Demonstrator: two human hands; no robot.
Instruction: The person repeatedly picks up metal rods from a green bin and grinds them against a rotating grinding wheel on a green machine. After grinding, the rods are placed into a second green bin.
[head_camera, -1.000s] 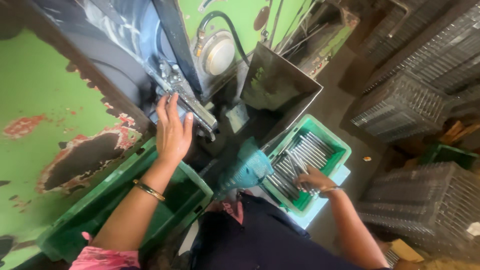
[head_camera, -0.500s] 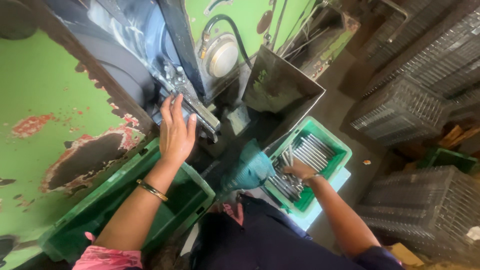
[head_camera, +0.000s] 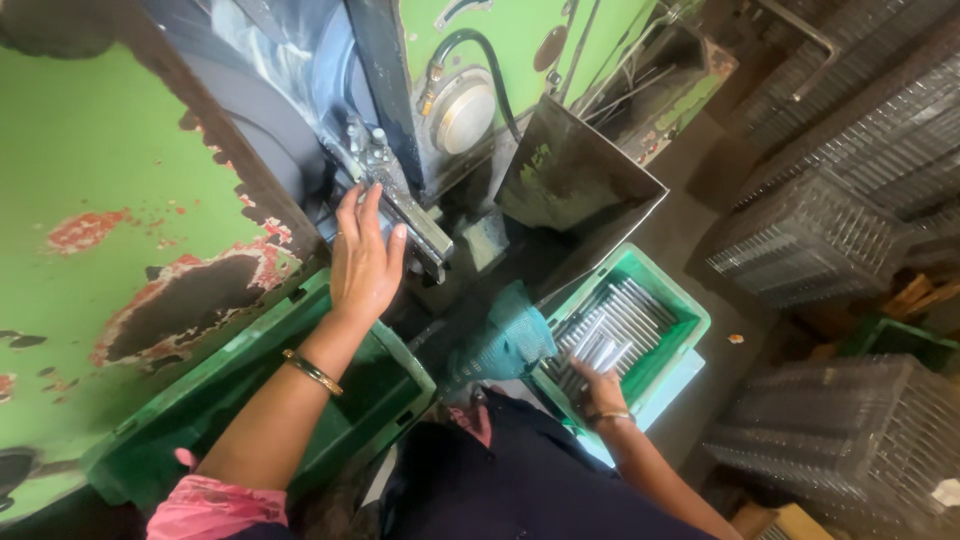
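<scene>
My left hand (head_camera: 365, 258) lies flat, fingers stretched, against the metal guide rail (head_camera: 415, 222) of a green machine (head_camera: 100, 170). A gold bangle is on that wrist. My right hand (head_camera: 598, 388) reaches down into a green crate (head_camera: 685, 320) full of shiny metal rods (head_camera: 610, 325). Its fingers are among the rods at the crate's near end; whether they grip any I cannot tell. A teal cloth (head_camera: 505, 335) hangs between the two arms.
A green empty crate (head_camera: 250, 400) sits under my left forearm. A dark metal chute (head_camera: 575, 185) slopes toward the rod crate. Stacked wire-mesh baskets (head_camera: 820, 240) of rods stand at the right. The machine's paint is chipped, with rust patches.
My right hand has moved from the middle of the rod crate to its near end, lower in view. My left hand stays on the rail.
</scene>
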